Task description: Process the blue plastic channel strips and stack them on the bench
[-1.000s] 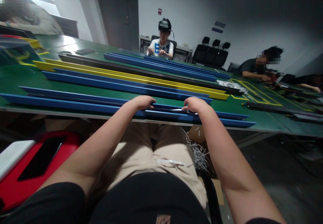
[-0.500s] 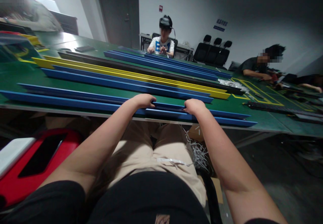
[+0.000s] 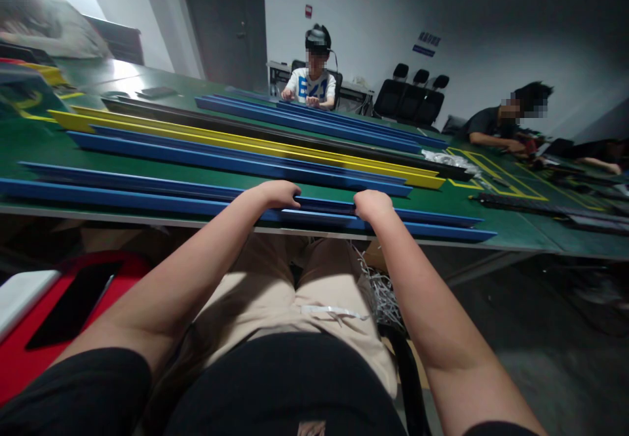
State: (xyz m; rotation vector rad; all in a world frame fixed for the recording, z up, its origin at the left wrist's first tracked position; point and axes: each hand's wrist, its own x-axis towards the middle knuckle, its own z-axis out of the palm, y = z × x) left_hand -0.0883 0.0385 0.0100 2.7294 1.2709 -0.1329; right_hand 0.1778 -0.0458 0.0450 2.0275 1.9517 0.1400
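Observation:
Along the near edge of the green table lies a long blue U-shaped channel (image 3: pixel 122 200). My left hand (image 3: pixel 280 193) grips it near its middle, the thumb and fingers bent down into the trough. A short way to the right, my right hand (image 3: pixel 373 205) is closed on the same channel, its fingertips mostly hidden. Beyond it, roughly parallel, lie another blue channel (image 3: pixel 196 162), a yellow channel (image 3: pixel 171 139) and a long black strip (image 3: pixel 206 123).
More blue channels (image 3: pixel 319 123) lie farther back, with a co-worker (image 3: pixel 314 85) behind them. A clear plastic bag (image 3: pixel 449 162) and a dark strip (image 3: pixel 531 206) are on the right. A red seat (image 3: pixel 130 265) holding a black phone (image 3: pixel 73 305) stands below left.
The whole view has shifted slightly, so everything sits a little farther left. Both hands keep their places on the near blue channel.

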